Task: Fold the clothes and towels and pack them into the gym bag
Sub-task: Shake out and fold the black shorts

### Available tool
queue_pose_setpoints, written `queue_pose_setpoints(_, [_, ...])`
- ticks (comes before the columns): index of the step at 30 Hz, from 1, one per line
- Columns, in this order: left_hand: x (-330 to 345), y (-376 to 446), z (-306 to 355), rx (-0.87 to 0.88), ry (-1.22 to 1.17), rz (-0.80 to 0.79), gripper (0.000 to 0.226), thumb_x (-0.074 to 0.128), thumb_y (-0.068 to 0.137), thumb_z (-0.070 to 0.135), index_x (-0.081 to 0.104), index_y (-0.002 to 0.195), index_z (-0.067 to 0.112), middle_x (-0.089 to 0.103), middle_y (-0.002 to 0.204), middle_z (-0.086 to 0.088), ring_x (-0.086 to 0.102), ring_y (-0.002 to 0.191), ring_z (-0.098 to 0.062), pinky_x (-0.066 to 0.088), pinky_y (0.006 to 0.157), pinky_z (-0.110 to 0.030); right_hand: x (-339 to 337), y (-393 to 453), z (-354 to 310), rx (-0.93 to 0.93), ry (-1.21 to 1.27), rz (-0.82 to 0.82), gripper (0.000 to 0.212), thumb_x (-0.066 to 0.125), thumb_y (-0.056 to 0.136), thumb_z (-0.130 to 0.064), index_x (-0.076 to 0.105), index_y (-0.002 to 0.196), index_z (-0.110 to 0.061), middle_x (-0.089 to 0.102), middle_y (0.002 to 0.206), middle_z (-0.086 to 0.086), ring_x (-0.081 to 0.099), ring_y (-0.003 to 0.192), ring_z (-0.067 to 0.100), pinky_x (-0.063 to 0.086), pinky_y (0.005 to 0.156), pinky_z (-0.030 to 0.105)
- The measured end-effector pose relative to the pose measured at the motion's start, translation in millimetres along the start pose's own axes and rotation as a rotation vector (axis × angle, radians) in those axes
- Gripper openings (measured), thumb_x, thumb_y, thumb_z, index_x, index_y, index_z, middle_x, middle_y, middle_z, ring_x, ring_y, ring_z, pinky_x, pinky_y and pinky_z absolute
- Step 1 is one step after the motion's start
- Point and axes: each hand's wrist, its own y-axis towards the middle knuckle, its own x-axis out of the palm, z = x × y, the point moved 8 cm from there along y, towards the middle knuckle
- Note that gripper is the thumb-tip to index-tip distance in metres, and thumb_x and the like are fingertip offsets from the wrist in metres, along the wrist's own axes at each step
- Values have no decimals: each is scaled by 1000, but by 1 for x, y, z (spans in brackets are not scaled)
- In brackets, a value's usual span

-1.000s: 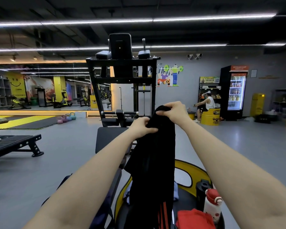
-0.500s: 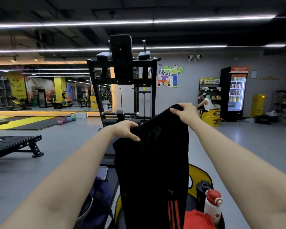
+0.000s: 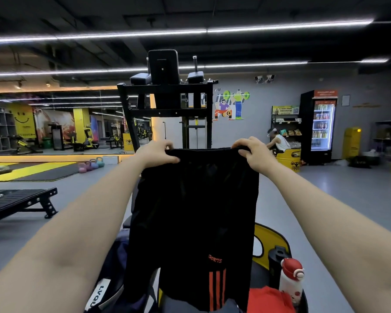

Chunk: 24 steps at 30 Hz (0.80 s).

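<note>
The shorts point(image 3: 193, 213) hang before the exercise tower point(image 3: 167, 105); a bench point(image 3: 18, 199) lies to its left, a fridge point(image 3: 321, 125) to its right.

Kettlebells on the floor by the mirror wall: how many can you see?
4. The small pastel kettlebells sit in a row at the black mat's edge: pink, purple, blue-grey and teal, each partly overlapping the next. More may be hidden behind them.
</note>
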Motion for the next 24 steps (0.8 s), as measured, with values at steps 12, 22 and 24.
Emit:
queue_pose_setpoints(12, [-1, -2, 18, 174, -236, 134, 18, 57, 90, 9, 62, 97, 25, 59, 107, -2, 55, 98, -16, 39, 70, -14, 21, -6, -7, -72, -99, -232, 12, 62, 91, -20, 52, 97, -21, 41, 91, -7, 44, 91, 15, 33, 68, 13])
queue_pose_setpoints(22, [16, -2, -8, 132, 66, -12, 37, 71, 83, 30, 63, 116, 15, 58, 103, 5, 54, 98, -11, 42, 80, -17, -3, -3, 17, 50, -9, -79, 10, 50, 92, 0, 45, 92, -8, 47, 76, 3, 44, 69, 18, 37, 61, 27])
queue_pose_setpoints(24, [15, -4, -11, 146, 122, -17, 39, 72, 83, 30, 62, 118, 16, 54, 106, 7, 51, 101, -11, 41, 87, -21, -8, -4, 24, 63, 12, -76, 9, 52, 91, -3, 46, 92, -9, 47, 74, 2, 44, 68, 17, 36, 60, 25])
